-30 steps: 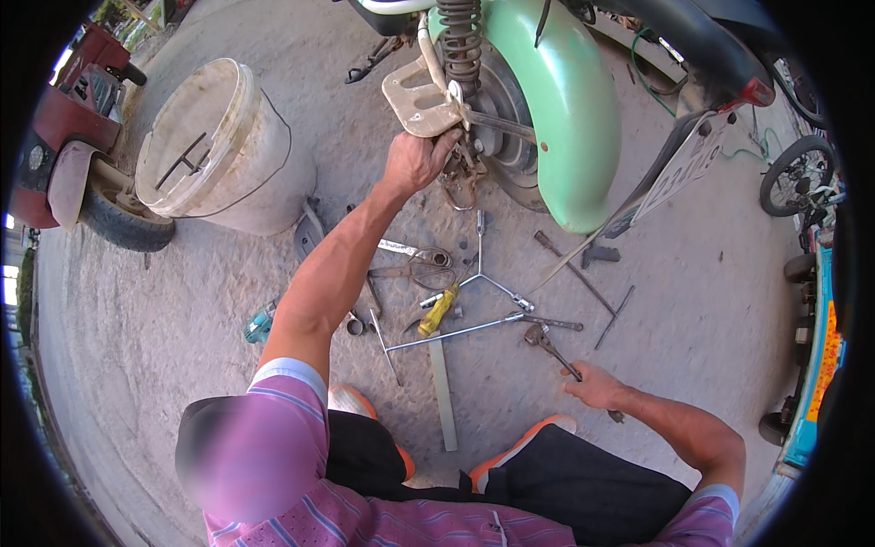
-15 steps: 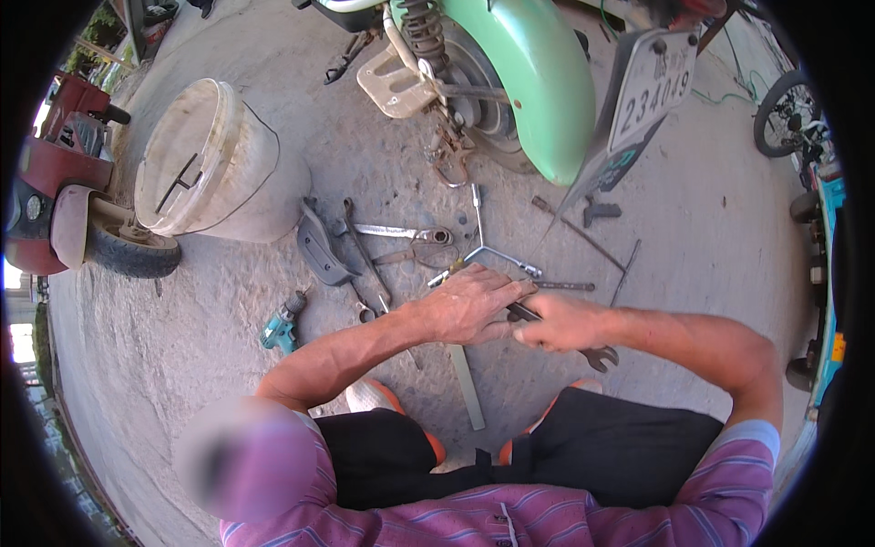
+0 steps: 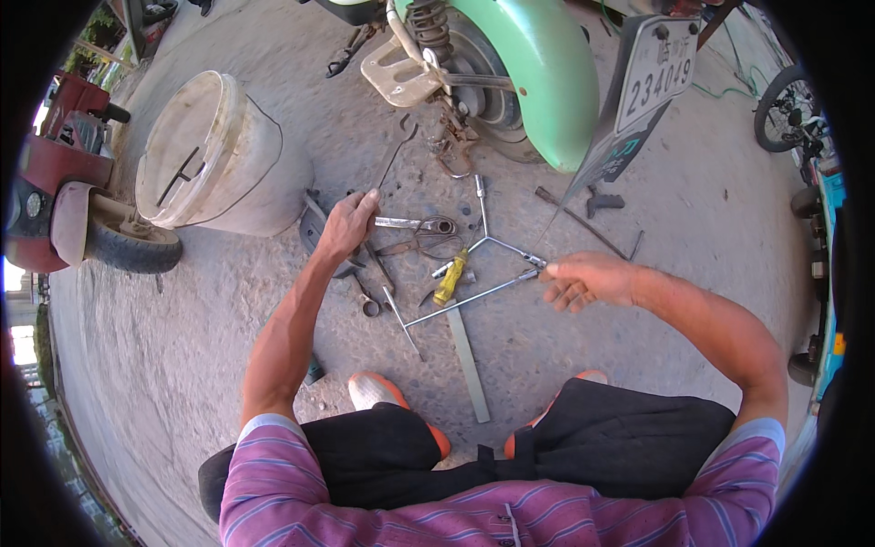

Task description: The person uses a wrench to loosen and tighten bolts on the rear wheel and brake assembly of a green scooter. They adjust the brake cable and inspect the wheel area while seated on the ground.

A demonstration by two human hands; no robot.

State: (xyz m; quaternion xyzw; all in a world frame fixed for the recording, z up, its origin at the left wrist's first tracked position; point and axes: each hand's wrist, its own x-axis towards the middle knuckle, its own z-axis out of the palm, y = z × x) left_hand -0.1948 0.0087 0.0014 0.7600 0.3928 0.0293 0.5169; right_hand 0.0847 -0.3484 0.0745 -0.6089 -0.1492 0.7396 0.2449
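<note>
My left hand (image 3: 351,223) is closed on a dark open-ended wrench (image 3: 395,155), its jaws pointing toward the motorbike's rear hub and bracket. My right hand (image 3: 583,283) is open, fingers loosely curled with nothing visible in them, beside a Y-shaped socket wrench (image 3: 488,237) and the end of a long T-handle (image 3: 469,301). Between my hands lie a yellow-handled tool (image 3: 451,278), a silver ratchet wrench (image 3: 401,223) and a flat metal strip (image 3: 465,365). The green rear fender (image 3: 556,100), shock spring (image 3: 428,27) and wheel (image 3: 488,73) stand beyond the tools.
A white bucket (image 3: 255,182) stands left, beside a red scooter (image 3: 50,164). At right are a bicycle wheel (image 3: 775,118), a turquoise vehicle (image 3: 829,237) and a green hose (image 3: 720,96). Steel bars (image 3: 592,228) lie right of the tools. My two shoes (image 3: 374,392) are below.
My hands met over the tools half a second ago and are now apart. The wrench passed from my right hand to my left, which moved up and left; my right hand moved slightly right and opened.
</note>
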